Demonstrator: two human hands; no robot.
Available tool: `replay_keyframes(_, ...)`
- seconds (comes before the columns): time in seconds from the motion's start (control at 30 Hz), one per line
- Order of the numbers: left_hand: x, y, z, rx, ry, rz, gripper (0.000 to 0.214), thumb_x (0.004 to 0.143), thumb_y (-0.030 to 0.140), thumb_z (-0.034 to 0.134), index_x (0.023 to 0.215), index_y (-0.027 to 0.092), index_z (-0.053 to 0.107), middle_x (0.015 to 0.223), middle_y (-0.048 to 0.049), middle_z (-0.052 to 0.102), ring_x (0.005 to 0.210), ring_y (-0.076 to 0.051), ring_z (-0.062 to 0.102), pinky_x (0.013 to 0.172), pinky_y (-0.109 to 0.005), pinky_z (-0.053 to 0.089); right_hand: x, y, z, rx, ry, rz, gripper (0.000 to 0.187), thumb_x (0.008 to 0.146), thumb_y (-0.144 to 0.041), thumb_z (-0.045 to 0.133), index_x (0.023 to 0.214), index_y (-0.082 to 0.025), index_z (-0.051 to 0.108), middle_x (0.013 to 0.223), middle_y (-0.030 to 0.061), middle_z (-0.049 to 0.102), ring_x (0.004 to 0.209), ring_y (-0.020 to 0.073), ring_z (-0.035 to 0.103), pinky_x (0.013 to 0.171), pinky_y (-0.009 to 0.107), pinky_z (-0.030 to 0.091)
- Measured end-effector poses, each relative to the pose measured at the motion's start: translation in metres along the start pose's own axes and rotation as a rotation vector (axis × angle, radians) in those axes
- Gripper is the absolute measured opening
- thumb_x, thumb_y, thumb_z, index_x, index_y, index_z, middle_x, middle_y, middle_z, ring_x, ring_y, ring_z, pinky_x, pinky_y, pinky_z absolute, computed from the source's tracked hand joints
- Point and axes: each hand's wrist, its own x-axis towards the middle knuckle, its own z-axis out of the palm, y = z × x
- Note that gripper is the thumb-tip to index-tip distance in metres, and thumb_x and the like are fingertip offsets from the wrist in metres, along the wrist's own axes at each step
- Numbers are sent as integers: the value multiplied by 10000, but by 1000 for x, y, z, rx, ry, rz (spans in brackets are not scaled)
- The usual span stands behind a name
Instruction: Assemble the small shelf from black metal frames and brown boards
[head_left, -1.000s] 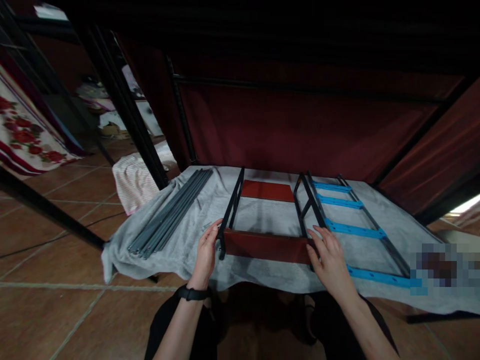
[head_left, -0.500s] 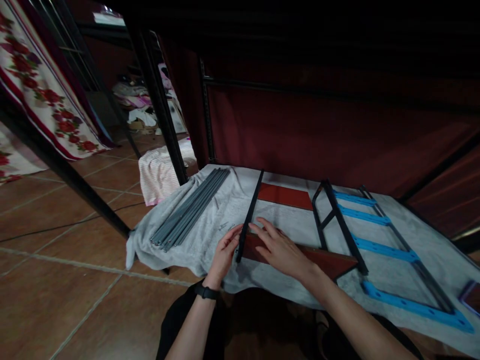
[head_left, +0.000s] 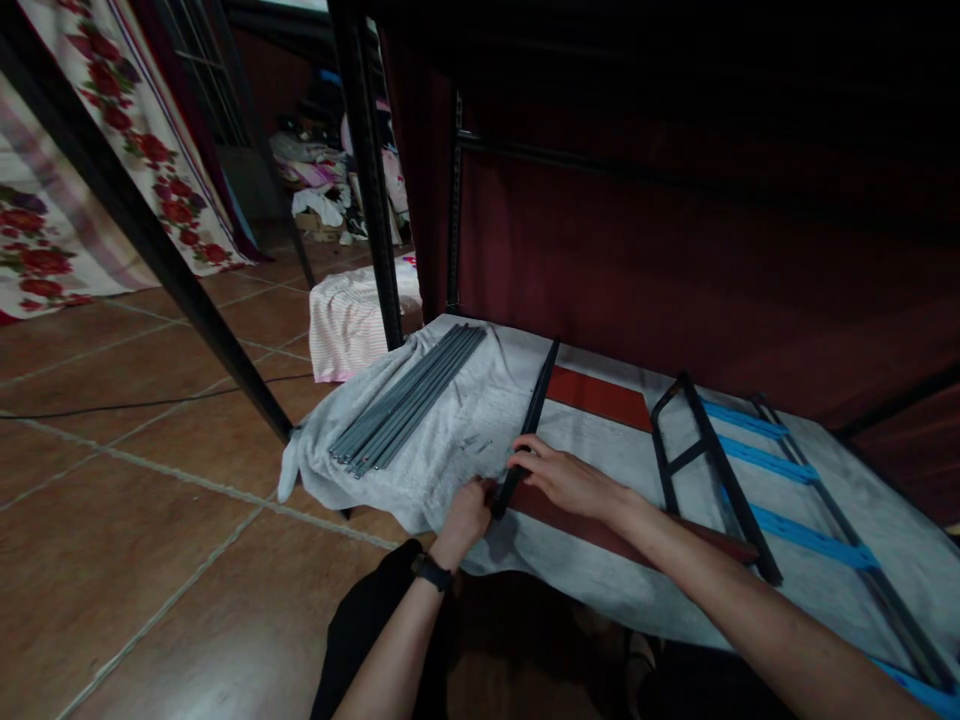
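Left hand (head_left: 469, 515) and right hand (head_left: 562, 480) now grip the black bar (head_left: 537, 405).

- The bar (head_left: 529, 425) was black.
- The panel (head_left: 600, 397) was dark red.
- The cloth (head_left: 450, 470) and rods (head_left: 409, 400) were grey.
- The rungs (head_left: 780, 462) were blue.
- The curtain (head_left: 150, 150) was white with red flowers.

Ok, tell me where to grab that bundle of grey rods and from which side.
Take the rods around the middle, from above on the floor side. They lie loose and long on the cloth, so a mid grip likely keeps them balanced, and the black bar lies on the other side.
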Motion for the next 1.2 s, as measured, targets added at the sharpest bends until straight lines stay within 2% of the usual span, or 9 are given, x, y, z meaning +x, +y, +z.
replay_keyframes(0.1, -3, 4, 3, 137, -27, 31, 367, 785, 16, 457, 1006, 140, 722, 961, -126, 687, 876, -201, 637, 781, -286, 439, 0, 2, -1, 23, 8, 7, 353, 891, -102, 491, 1182, -282, 580, 1349, 52, 468, 895, 138, 639, 836, 294, 512)
replay_keyframes(0.2, -2, 9, 2, 158, -41, 24, 313, 789, 34, 459, 916, 132, 728, 863, -120, 688, 797, -200, 633, 716, -287, 419, 0, 3, 0, 31, -2, 18, 361, 888, -106, 492, 1190, -284, 578, 1357, 53, 468, 899, 141, 641, 842, 297, 510)
replay_keyframes(0.43, 5, 7, -1, -176, -38, -77, 251, 681, 0, 498, 677, 143, 703, 597, -18, 615, 617, -140, 551, 628, -262, 369, -5, 3, -1, 60, 4, 23, 367, 876, -101, 496, 1181, -288, 582, 1357, 48, 474, 960, 152, 631, 891, 303, 499)
replay_keyframes(0.57, 7, -2, 3, -329, -45, -163, 213, 644, -5, 534, 640, 148, 683, 520, 20, 557, 537, -111, 493, 585, -243, 362, -8, 5, 0, 57, 4, 36, 369, 885, -104, 489, 1190, -291, 579, 1366, 46, 472, 995, 156, 626, 902, 301, 496)
replay_keyframes(0.7, 12, -11, 10, -510, -59, -230, 175, 660, 19, 551, 679, 147, 669, 528, 28, 562, 490, -97, 484, 535, -225, 374, -9, 7, -1, 70, 18, 44, 371, 876, -106, 504, 1187, -292, 586, 1367, 43, 473, 1011, 157, 624, 922, 302, 493)
replay_keyframes(0.87, 17, -15, 17, -681, -59, -232, 147, 642, 27, 562, 673, 153, 631, 569, 27, 579, 499, -88, 507, 534, -212, 406, -11, 4, -6, 76, 26, 65, 351, 887, -123, 497, 1181, -286, 596, 1365, 44, 477, 1025, 158, 622, 936, 306, 490)
replay_keyframes(1.1, 20, -17, 24, -779, -41, -192, 254, 548, -40, 520, 698, 138, 620, 618, 34, 582, 554, -76, 525, 570, -196, 420, -13, 1, -7, 86, 31, 74, 325, 894, -131, 497, 1158, -287, 607, 1344, 39, 492, 1013, 152, 619, 939, 307, 492)
replay_keyframes(1.2, 20, -16, 27, -774, -34, -161, 344, 527, -58, 497, 766, 137, 650, 646, 34, 605, 596, -82, 549, 604, -195, 439, -13, 2, -7, 89, 31, 75, 319, 889, -133, 507, 1148, -287, 611, 1342, 40, 493, 1019, 159, 617, 945, 321, 490)
